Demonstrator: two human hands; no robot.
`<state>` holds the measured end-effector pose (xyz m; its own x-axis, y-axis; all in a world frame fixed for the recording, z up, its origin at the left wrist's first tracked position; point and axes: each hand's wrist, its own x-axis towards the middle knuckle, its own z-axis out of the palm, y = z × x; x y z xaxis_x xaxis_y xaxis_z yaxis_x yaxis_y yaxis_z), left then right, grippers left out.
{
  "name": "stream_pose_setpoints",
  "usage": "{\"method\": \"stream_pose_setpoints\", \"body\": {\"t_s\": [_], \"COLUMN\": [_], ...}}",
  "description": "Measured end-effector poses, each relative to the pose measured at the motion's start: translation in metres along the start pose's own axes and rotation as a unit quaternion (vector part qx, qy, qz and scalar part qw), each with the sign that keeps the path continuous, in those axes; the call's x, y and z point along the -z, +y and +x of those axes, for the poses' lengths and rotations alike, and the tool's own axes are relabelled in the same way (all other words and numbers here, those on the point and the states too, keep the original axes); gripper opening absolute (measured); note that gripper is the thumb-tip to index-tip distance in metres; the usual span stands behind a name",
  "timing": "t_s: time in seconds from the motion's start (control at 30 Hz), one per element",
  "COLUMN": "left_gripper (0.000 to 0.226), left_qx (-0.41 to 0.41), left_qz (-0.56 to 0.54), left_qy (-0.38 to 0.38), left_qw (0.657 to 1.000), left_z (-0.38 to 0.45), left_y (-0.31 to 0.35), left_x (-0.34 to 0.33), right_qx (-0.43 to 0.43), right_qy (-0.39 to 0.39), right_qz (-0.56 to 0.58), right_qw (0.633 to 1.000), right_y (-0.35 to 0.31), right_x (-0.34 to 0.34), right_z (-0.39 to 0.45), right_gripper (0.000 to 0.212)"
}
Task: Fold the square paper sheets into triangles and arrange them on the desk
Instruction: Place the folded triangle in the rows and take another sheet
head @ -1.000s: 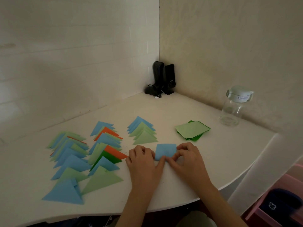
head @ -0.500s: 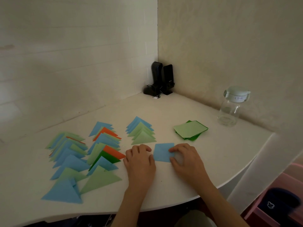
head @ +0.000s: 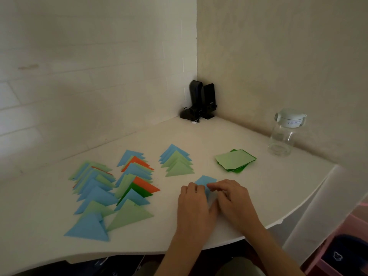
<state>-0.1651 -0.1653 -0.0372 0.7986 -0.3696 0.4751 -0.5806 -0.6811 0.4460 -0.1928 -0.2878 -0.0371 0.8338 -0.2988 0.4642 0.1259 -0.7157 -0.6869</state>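
Down at about five o'clock from the middle of the head view, both hands meet over one blue paper sheet point(head: 205, 181) lying on the white surface point(head: 258, 196). Its far corner pokes out toward twelve o'clock beyond the knuckles; the rest is hidden under the hands. The left hand point(head: 194, 206) lies palm down with its fingers curled onto the near left part of the sheet, pressing it. The right hand point(head: 232, 198) comes in from four o'clock, fingers bent, their tips on the sheet's right edge; the blur there hides whether they pinch the paper or only press it. The two hands touch at the thumbs.

At eleven o'clock from the hands, close by, sits a short row of folded triangles point(head: 177, 162), blue at the far end and pale green nearer. Farther toward nine o'clock lies a middle row point(head: 135, 180) of overlapping triangles in blue, pale green, orange and dark green, ending in a large pale green one at the near end. At nine o'clock from that runs the left row point(head: 93, 188), mostly blue and pale green with thin orange edges showing, ending in a large blue triangle.

At one o'clock from the hands rests a small stack of unfolded green sheets point(head: 235, 160), slightly fanned. Past it at two o'clock a clear bottle point(head: 284, 134) with a pale lid stands near the wall. In the far corner at twelve o'clock stand two black speakers point(head: 202, 100).
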Motion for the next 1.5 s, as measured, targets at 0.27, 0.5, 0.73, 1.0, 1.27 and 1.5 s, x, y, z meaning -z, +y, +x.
{"method": "stream_pose_setpoints", "body": {"t_s": [0.27, 0.5, 0.73, 1.0, 1.27, 1.5], "left_gripper": [0.028, 0.022, 0.022, 0.03, 0.006, 0.019], "left_qx": [-0.032, 0.018, 0.053, 0.097, 0.088, 0.039], "left_qz": [0.044, 0.036, 0.08, 0.065, -0.058, -0.039], "left_qy": [0.013, 0.029, 0.026, -0.017, -0.032, -0.001], "left_qw": [0.998, 0.999, 0.995, 0.993, 0.994, 0.998], "left_z": [0.011, 0.011, 0.014, 0.023, 0.026, 0.017], "left_y": [-0.017, -0.045, -0.039, -0.045, -0.057, -0.032], "left_x": [0.006, 0.019, 0.012, 0.008, 0.017, 0.016], "right_qx": [0.023, -0.02, -0.066, -0.08, -0.103, -0.085], "right_qy": [0.013, 0.015, 0.001, -0.022, -0.074, -0.035], "right_qz": [-0.029, -0.113, -0.126, -0.129, -0.049, -0.038], "right_qw": [0.999, 0.993, 0.99, 0.988, 0.991, 0.995], "right_y": [0.006, 0.013, 0.008, 0.008, 0.011, 0.007], "right_x": [-0.001, -0.011, -0.012, -0.011, -0.002, -0.004], "right_z": [0.001, 0.005, 0.007, 0.009, 0.015, 0.009], "right_gripper": [0.038, 0.04, 0.019, 0.025, 0.032, 0.037]}}
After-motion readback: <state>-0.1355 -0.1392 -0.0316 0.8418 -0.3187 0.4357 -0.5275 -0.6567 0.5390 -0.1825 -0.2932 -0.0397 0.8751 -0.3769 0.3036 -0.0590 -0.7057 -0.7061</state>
